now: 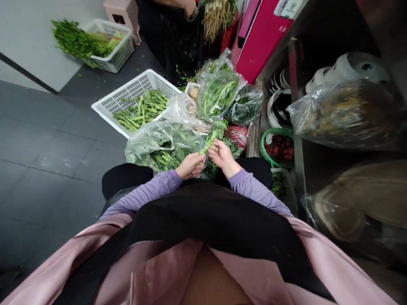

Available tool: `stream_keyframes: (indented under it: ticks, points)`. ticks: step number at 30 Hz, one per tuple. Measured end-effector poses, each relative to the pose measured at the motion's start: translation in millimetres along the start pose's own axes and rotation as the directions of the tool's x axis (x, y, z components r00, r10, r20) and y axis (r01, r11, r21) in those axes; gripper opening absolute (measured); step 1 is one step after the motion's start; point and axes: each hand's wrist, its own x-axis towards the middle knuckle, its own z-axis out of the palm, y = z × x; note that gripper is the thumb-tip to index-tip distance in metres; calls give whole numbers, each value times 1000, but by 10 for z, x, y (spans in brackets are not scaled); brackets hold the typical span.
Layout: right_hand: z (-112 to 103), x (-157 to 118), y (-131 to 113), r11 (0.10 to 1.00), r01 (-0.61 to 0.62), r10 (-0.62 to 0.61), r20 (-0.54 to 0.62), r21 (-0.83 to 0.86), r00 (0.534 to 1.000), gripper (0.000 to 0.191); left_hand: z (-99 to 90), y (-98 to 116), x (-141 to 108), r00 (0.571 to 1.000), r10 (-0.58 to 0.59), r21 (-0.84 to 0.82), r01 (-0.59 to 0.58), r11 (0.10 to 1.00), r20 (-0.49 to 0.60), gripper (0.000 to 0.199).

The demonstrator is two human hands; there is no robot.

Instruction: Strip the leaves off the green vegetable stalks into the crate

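Observation:
Between my two hands is a green broccolini stalk [207, 143], its leafy head pointing up and away from me. My left hand [192, 165] is closed around the lower end of the stem. Higher up, my right hand [220, 154] pinches the stalk near its head. Just beneath and to the left lies an open clear plastic bag [149, 142] with more green stalks and leaves in it. Beyond that bag, a white slotted basket [110, 103] holds a pile of cut green stalks [143, 109].
Filled plastic bags of greens [218, 95] are heaped ahead. On the right stand a metal shelf [297, 106] and a green basket [264, 146]. Another person's hand [190, 8] is at the top, near rooty greens [216, 19]. A second white basket [117, 59] sits far left.

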Motion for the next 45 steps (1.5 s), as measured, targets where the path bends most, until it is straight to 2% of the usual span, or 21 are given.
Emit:
stream_keyframes:
  ticks: [1, 3, 7, 10, 13, 16, 19, 21, 25, 28, 29, 30, 31, 32, 33, 35, 36, 38, 41, 43, 45]
  points:
    - [-17, 10, 22, 999, -40, 39, 19, 10, 999, 16, 13, 9, -8, 995, -41, -41, 45, 998, 91, 25]
    - [-53, 17, 48, 999, -35, 36, -8, 32, 999, 12, 21, 23, -19, 967, -87, -122, 119, 985, 240, 28]
    - [-138, -8, -18, 994, 100, -100, -22, -35, 995, 14, -35, 26, -3, 919, -136, -217, 227, 949, 370, 32]
    - [-169, -51, -82, 975, 147, -142, 44, -166, 989, 19, -81, 18, 17, 909, -142, -251, 254, 934, 393, 34]
    - [-160, -90, -65, 957, 182, -174, 56, -224, 983, 22, -76, -4, 13, 923, -143, -209, 228, 951, 356, 32]
    - [-154, -105, -17, 955, 218, -212, 50, -202, 976, 27, -41, -45, -11, 959, -112, -117, 146, 982, 262, 30]
    - [-172, -102, -9, 974, 186, -168, 138, -132, 976, 30, -34, -71, -33, 976, -86, -46, 97, 994, 202, 31]
    - [-193, -95, -26, 984, 149, -126, 215, -94, 969, 33, -59, -68, -44, 955, -130, -56, 149, 987, 266, 33]
    - [-219, -63, -53, 997, 49, -28, 304, -62, 952, 37, -133, -48, -71, 858, -213, -168, 323, 931, 468, 38]
    - [-184, -38, -23, 998, 10, 10, 337, -57, 941, 36, -147, -48, -84, 830, -221, -236, 383, 893, 513, 40]
    - [-159, -39, 4, 997, 30, -7, 321, -67, 947, 35, -143, -47, -77, 841, -221, -255, 383, 888, 494, 39]
    - [-129, -47, 39, 993, 72, -44, 279, -90, 959, 34, -138, -42, -63, 871, -216, -277, 361, 890, 441, 38]
    - [-96, -65, 83, 982, 136, -104, 219, -134, 970, 32, -135, -33, -41, 915, -205, -305, 317, 898, 347, 37]
    - [-63, -90, 135, 957, 208, -177, 163, -200, 971, 29, -136, -18, -14, 958, -192, -334, 257, 907, 215, 35]
    - [-33, -121, 190, 920, 272, -245, 127, -281, 961, 26, -142, 0, 14, 982, -180, -361, 189, 913, 59, 33]
    - [10, -184, 293, 843, 328, -297, 140, -427, 945, 21, -164, 38, 46, 964, -173, -388, 83, 918, -203, 33]
    - [19, -207, 332, 828, 310, -264, 162, -467, 951, 19, -177, 49, 40, 948, -181, -392, 67, 918, -262, 34]
    - [10, -227, 368, 868, 196, -149, 137, -456, 979, 19, -199, 44, -22, 944, -177, -367, 66, 928, -277, 35]
    - [-68, -213, 310, 952, 31, -28, 14, -303, 1000, 24, -280, 27, -145, 937, -105, -251, 19, 968, -333, 34]
    - [-146, -214, 232, 969, 8, -11, -12, -246, 1000, 24, -451, 129, -125, 888, -67, -158, -7, 987, -455, 33]
    - [-225, -233, 155, 975, 13, -18, -21, -222, 1000, 21, -750, 402, 33, 816, -18, -49, -12, 999, -578, 33]
